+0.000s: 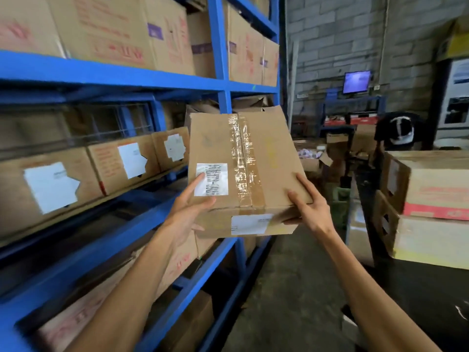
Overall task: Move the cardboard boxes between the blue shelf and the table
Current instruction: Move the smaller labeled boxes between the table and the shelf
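I'm mid-carry: my left hand (189,208) and right hand (308,208) grip the taped cardboard box (243,171) in the air beside the blue shelf (220,82); next, I judge, comes setting it down squarely.

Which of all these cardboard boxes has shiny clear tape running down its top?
The box held in both hands, in front of the blue shelf. Glossy tape runs along its centre seam; the shelf boxes facing us show torn white labels instead.

Glaring off the tape (245,158), blurring the shelf (111,74) at left, bending edges outward, dimming the floor (291,288) in shadow.
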